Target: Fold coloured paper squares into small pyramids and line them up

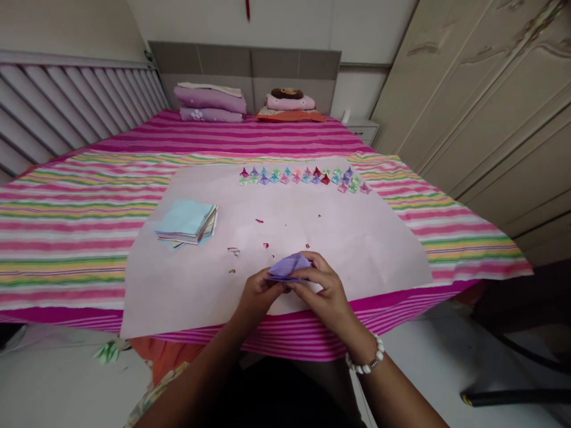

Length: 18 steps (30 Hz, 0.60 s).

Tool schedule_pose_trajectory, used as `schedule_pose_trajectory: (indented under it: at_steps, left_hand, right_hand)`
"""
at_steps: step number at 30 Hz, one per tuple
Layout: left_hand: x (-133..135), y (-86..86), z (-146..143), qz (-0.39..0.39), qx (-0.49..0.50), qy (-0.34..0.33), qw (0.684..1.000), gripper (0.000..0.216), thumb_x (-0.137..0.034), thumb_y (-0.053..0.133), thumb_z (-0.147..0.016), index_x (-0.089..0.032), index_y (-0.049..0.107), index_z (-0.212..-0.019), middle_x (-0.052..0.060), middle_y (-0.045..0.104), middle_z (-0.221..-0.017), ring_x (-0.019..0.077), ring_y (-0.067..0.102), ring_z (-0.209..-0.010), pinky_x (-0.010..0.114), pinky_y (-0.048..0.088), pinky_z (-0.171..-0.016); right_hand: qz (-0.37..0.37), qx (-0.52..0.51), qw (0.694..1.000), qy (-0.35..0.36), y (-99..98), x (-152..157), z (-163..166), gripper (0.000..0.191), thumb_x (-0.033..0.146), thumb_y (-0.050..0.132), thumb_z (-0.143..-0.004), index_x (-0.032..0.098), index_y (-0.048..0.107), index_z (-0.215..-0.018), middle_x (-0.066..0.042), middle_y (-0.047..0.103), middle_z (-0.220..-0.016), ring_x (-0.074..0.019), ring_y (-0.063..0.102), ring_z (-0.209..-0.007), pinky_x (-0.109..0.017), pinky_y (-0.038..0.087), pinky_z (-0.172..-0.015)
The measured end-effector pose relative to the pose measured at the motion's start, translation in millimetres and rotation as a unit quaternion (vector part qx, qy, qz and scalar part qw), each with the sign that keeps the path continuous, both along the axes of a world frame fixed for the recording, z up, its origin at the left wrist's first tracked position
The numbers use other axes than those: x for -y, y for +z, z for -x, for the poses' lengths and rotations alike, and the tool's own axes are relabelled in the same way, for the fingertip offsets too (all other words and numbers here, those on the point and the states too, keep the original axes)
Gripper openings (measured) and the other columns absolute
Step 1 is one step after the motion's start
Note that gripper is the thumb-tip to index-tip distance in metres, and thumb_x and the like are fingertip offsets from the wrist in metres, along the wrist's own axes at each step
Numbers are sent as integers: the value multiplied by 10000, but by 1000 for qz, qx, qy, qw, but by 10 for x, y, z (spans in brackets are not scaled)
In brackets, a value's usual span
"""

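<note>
A folded purple sheet of origami paper [289, 266] is held between my two hands, just above the near part of a pale paper mat. My left hand [259, 290] pinches its lower left edge. On the right side, my right hand [322, 288] grips it with the thumb below and fingers on top; a white bead bracelet circles that wrist. To the left lies a stack of square coloured paper [185, 219] with light blue on top. Farther back, several small folded paper pieces [297, 176] in many colours stand in rows.
The pale mat [178, 297] covers part of a striped bed [66, 238]. Small dark red scraps [266, 245] lie scattered beyond my hands. Pillows [212, 104] sit at the headboard, wardrobe doors [482, 107] stand to the right, and a crumpled green piece [107, 352] is on the floor.
</note>
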<state>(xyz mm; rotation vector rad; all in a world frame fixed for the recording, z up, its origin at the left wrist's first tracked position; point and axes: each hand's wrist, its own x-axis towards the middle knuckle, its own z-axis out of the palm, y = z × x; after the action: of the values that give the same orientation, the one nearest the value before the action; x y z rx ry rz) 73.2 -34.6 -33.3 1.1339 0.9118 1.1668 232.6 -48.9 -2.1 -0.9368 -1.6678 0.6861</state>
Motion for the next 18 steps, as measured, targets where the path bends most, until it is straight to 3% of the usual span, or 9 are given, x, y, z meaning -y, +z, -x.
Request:
schedule_pose_trajectory:
  at_steps: [2, 4, 6, 8, 11, 16, 18]
  left_hand:
    - [-1, 8, 7, 0, 17, -3, 1000, 333, -212, 769, -671, -164, 691, -991, 58, 726, -909, 189, 675, -847, 309, 534, -814]
    - [-3, 25, 36, -3, 25, -4, 1000, 610, -184, 781, -663, -195, 577, -1238, 81, 702, -1056, 198, 676, -928, 313, 528, -848]
    - [-4, 51, 80, -12, 14, -8, 1000, 766, -161, 785, -663, -238, 471, -1356, 86, 674, -1136, 187, 681, -921, 301, 529, -841]
    - [-5, 82, 124, -25, -17, -16, 999, 666, -158, 780, -671, -235, 553, -1292, 77, 688, -1108, 175, 687, -874, 276, 531, -817]
    - [-1, 127, 156, -30, -58, 2, 998, 350, -173, 777, -670, -187, 721, -1016, 64, 729, -951, 169, 690, -777, 242, 538, -742]
    - [26, 178, 137, -61, -79, 45, 994, 405, -162, 777, -662, -233, 717, -1055, 50, 714, -1059, 160, 687, -755, 251, 544, -732]
    - [33, 188, 125, -94, -104, 35, 989, 269, -171, 762, -678, -217, 746, -943, 51, 724, -1004, 174, 682, -805, 250, 538, -748]
  right_hand:
    - [21, -9, 1000, 8, 3, -8, -8, 115, 235, 649, -842, 265, 743, -902, -64, 636, -1004, -225, 614, -968, -384, 512, -837]
    - [39, -13, 999, 11, 2, -19, -26, 112, 258, 645, -849, 262, 747, -896, -48, 646, -913, -209, 624, -891, -359, 519, -791]
    - [49, -12, 999, 10, -6, -32, -47, 104, 273, 652, -845, 256, 747, -883, -39, 644, -874, -199, 622, -851, -345, 514, -762]
    - [55, -3, 998, 9, -15, -44, -63, 96, 278, 656, -842, 247, 743, -867, -34, 636, -849, -192, 615, -823, -332, 504, -737]
    - [65, 9, 998, 10, -18, -55, -68, 100, 291, 659, -839, 229, 732, -811, -23, 610, -797, -175, 596, -759, -307, 488, -681]
    - [67, 3, 998, 7, 6, -64, -51, 117, 313, 672, -823, 222, 719, -767, -13, 600, -766, -168, 583, -732, -299, 489, -661]
    - [68, 0, 998, 11, 5, -68, -48, 101, 308, 674, -820, 229, 721, -779, -14, 607, -774, -171, 587, -738, -307, 493, -667]
